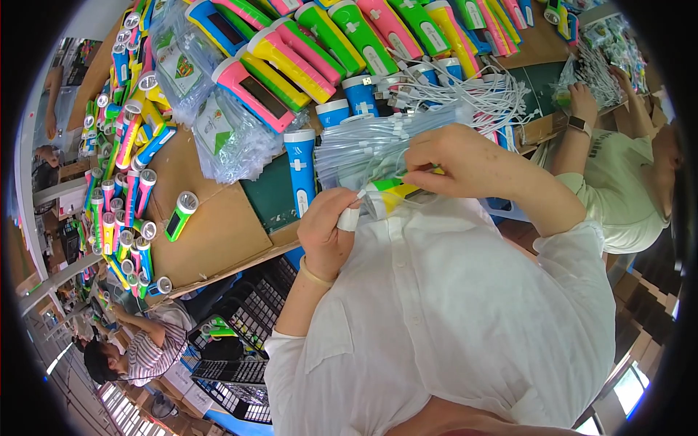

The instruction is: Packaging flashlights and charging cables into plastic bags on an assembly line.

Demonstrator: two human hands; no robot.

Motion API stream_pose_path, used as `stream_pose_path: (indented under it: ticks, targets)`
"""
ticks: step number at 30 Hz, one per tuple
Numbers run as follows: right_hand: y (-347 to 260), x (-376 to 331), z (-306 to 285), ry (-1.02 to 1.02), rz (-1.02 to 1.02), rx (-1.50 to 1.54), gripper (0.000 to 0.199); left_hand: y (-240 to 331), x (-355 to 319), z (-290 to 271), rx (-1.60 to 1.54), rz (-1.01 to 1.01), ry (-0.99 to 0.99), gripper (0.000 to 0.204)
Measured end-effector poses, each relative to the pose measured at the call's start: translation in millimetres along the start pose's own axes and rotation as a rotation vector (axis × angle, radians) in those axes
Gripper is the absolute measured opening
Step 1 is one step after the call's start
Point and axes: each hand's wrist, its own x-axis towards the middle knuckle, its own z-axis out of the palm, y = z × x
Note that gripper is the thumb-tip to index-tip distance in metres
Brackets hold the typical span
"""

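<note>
Close to my chest, a yellow and green flashlight (392,195) sits in a clear plastic bag. My left hand (329,227), with white tape around one finger, pinches the bag's edge at the flashlight's left end. From the other side, my right hand (454,161) has its fingers closed at the bag and flashlight; its exact grip is partly hidden. Just beyond lies a stack of clear zip bags (356,152). A blue flashlight (299,171) stands beside my left hand.
Many colourful flashlights (349,33) lie across the far table, with white charging cables (480,94) before them. Bagged leaflets (225,134) and more flashlights (123,196) are at left. Black crates (240,320) stand below the table edge. Co-workers (149,341) are at left and right.
</note>
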Motion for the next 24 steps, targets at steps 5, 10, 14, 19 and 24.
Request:
stream_pose_path:
  ticks: [5,10,14,19,24]
  targets:
    - [-4.2,19.3,13.4,0.016,-0.038,0.111,0.016,7.6,11.7,2.1,-0.030,0.042,0.016,0.025]
    - [-22.3,27.6,7.3,-0.159,0.063,0.439,0.014,11.6,13.8,5.0,-0.079,0.042,0.032,0.027]
    - [-1.8,23.2,31.6,0.100,-0.242,0.218,0.016,9.6,11.6,5.8,-0.117,0.033,0.039,0.028]
    - [24.9,-19.7,-3.5,0.120,-0.035,-0.146,0.015,-7.4,-9.2,4.0,-0.266,-0.130,0.104,0.013]
    - [49.7,-47.0,-3.4,0.163,-0.089,-0.207,0.013,-12.7,-6.8,9.1,-0.553,-0.397,0.179,0.013]
